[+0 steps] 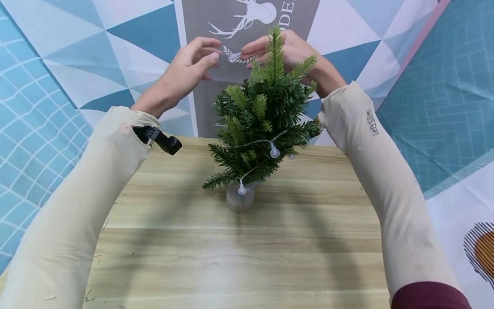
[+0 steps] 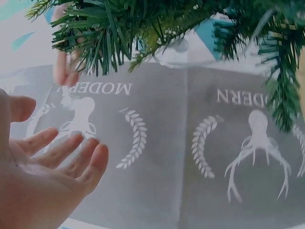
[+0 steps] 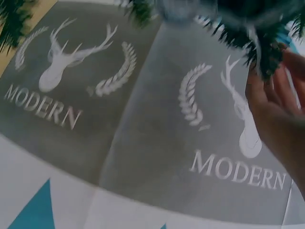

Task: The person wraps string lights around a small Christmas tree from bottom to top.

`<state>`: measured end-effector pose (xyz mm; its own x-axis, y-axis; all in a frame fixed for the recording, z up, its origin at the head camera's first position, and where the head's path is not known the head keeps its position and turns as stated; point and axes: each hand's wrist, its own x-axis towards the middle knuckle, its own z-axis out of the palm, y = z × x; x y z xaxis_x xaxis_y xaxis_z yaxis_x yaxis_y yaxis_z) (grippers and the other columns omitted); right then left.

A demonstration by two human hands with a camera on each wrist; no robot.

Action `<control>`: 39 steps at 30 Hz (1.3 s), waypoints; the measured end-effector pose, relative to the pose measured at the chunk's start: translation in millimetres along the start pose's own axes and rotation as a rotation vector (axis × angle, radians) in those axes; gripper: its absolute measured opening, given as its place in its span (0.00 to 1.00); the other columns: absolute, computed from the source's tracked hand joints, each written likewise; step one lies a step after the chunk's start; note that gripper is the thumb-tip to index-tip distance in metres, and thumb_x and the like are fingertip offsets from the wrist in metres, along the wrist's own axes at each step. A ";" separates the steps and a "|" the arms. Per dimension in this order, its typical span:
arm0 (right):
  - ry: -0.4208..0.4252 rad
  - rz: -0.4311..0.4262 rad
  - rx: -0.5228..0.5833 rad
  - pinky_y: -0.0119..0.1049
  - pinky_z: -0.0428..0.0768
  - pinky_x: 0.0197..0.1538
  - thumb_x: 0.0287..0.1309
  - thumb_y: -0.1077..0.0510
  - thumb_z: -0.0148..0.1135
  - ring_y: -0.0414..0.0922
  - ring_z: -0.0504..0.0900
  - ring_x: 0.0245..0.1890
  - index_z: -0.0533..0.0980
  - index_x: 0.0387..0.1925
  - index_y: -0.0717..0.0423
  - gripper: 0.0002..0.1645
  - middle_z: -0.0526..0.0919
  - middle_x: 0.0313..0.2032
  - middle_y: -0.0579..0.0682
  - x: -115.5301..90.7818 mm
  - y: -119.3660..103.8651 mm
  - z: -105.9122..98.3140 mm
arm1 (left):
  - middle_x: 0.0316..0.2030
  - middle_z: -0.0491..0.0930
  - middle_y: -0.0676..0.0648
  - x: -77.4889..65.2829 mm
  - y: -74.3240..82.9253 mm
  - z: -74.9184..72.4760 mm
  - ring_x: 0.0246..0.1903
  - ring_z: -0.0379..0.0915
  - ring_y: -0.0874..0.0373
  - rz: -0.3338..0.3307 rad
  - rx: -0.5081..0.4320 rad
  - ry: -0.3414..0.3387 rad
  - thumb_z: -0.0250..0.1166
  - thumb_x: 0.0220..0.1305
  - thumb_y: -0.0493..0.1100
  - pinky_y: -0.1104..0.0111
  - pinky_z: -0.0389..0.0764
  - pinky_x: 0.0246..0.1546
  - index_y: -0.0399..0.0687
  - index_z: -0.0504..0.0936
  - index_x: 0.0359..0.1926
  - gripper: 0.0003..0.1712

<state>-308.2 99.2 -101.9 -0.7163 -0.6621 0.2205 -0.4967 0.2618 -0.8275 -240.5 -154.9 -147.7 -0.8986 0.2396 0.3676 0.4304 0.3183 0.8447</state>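
A small green artificial Christmas tree (image 1: 266, 107) stands upright on the table, its base (image 1: 240, 199) pale. A string of clear lights crosses its lower front, with one round bulb (image 1: 274, 151) at mid-height and another bulb (image 1: 241, 189) near the base. Behind the treetop, my right hand (image 1: 291, 49) holds the light string at its fingertips, and a loose bulb (image 1: 233, 57) sticks out beyond them; branches partly cover this hand. To the left of the tree my left hand (image 1: 193, 62) is raised with relaxed fingers, apart from that bulb. The left wrist view shows its palm (image 2: 52, 191) holding nothing.
The wooden table (image 1: 216, 257) has small green needles scattered along its left side. Close behind the tree hangs a patterned cloth (image 1: 146, 51) with a grey deer panel. Blue patterned cloth (image 1: 444, 98) rises on the right. A black wrist mount (image 1: 166, 141) juts from the left sleeve.
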 end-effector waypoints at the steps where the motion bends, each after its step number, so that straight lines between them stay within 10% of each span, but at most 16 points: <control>1: -0.041 -0.032 -0.023 0.27 0.67 0.23 0.64 0.66 0.60 0.42 0.82 0.36 0.81 0.55 0.59 0.18 0.86 0.49 0.53 -0.6 -1.2 0.3 | 0.67 0.69 0.44 1.9 -0.5 2.5 0.63 0.68 0.53 -0.019 -0.034 -0.016 0.50 0.78 0.48 0.57 0.72 0.61 0.50 0.63 0.72 0.26; 8: -0.215 -0.159 -0.007 0.31 0.74 0.46 0.65 0.69 0.52 0.48 0.79 0.56 0.76 0.59 0.66 0.22 0.84 0.53 0.55 -10.2 -0.8 -2.2 | 0.42 0.84 0.42 11.6 -1.7 24.8 0.43 0.81 0.52 0.024 -0.137 -0.026 0.58 0.74 0.40 0.65 0.78 0.51 0.38 0.79 0.55 0.14; 12: -0.108 -0.085 -0.022 0.27 0.73 0.32 0.68 0.62 0.57 0.39 0.79 0.35 0.77 0.61 0.60 0.21 0.84 0.55 0.53 -21.3 -0.5 -6.6 | 0.33 0.85 0.48 11.8 -2.8 29.0 0.36 0.81 0.54 0.072 -0.108 0.006 0.60 0.71 0.36 0.69 0.80 0.45 0.34 0.82 0.48 0.10; 18: 0.057 -0.041 0.252 0.38 0.77 0.59 0.68 0.61 0.59 0.53 0.75 0.61 0.77 0.58 0.64 0.19 0.79 0.58 0.59 -41.3 -2.5 -14.7 | 0.33 0.84 0.49 8.5 -4.3 25.8 0.37 0.81 0.53 0.078 -0.094 0.049 0.60 0.71 0.36 0.69 0.79 0.45 0.35 0.82 0.49 0.11; 24: 0.254 -0.163 0.369 0.42 0.73 0.57 0.73 0.61 0.52 0.54 0.74 0.57 0.77 0.55 0.67 0.16 0.79 0.54 0.63 -65.7 -11.8 -15.2 | 0.35 0.84 0.49 3.6 -5.3 19.5 0.39 0.80 0.52 0.069 -0.091 0.083 0.61 0.71 0.38 0.67 0.79 0.47 0.40 0.81 0.50 0.10; 32: 0.544 -0.419 -0.082 0.39 0.71 0.64 0.72 0.62 0.49 0.51 0.77 0.55 0.77 0.52 0.61 0.15 0.82 0.50 0.57 -107.9 -25.4 16.0 | 0.35 0.84 0.51 -6.1 -17.3 10.9 0.35 0.80 0.56 0.075 -0.045 0.084 0.63 0.69 0.37 0.69 0.78 0.42 0.38 0.80 0.48 0.10; 39: 0.473 -0.428 -0.409 0.34 0.72 0.61 0.70 0.55 0.53 0.45 0.77 0.53 0.77 0.56 0.63 0.20 0.81 0.54 0.54 -129.7 -17.7 47.2 | 0.33 0.82 0.45 -12.0 -35.6 9.3 0.29 0.75 0.55 0.166 0.484 0.121 0.58 0.71 0.38 0.69 0.76 0.31 0.35 0.80 0.49 0.12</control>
<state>-183.3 147.3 -140.2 -0.5083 -0.4170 0.7535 -0.8549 0.3501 -0.3829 -244.2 -160.6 -185.8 -0.8062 0.2240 0.5476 0.5320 0.6795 0.5053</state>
